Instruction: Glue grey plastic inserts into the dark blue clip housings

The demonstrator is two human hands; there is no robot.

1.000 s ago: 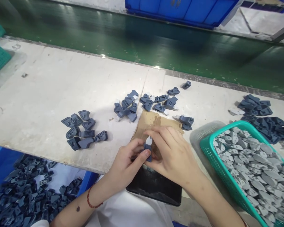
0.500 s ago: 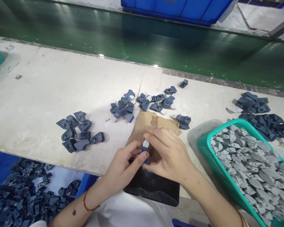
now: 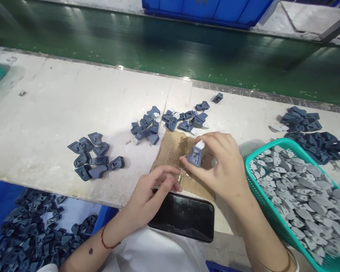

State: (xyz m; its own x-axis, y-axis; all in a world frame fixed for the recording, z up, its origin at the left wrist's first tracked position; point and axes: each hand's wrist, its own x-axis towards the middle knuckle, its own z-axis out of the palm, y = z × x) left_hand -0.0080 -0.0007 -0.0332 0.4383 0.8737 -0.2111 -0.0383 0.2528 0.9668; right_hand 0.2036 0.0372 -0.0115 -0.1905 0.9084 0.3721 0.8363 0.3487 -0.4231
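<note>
- Part (image 3: 196, 158) in the person's right hand (image 3: 228, 168); dark blue-grey body, white tip pointing up; pinched between thumb and fingers, above the cardboard (image 3: 167, 149).
- Left hand (image 3: 146, 198); fingers loosely curled, index finger apart from the thumb; near the far edge of a black phone (image 3: 184, 219); contact with phone or cardboard, can't tell from here; red cord bracelet (image 3: 107, 243) at that wrist.
- Cardboard lies on the white table (image 3: 59, 113); brown, wet-looking dark patches; phone lies just beside its near edge.
- Green basket (image 3: 256, 190) to the right of the right hand; heaped with grey pieces (image 3: 303, 196).
- Dark parts on the table in groups; left group (image 3: 98, 171) well apart from the hands; middle group (image 3: 143, 133) and its neighbour (image 3: 171, 124) beyond the cardboard, some with white tips; single block (image 3: 217, 98) farther back; right pile (image 3: 314, 145) behind the basket.
- Blue bin (image 3: 109, 217), lower left, below table level; many more dark parts inside.
- Green strip (image 3: 130, 41) runs behind the table; blue crate (image 3: 198, 9) beyond.
</note>
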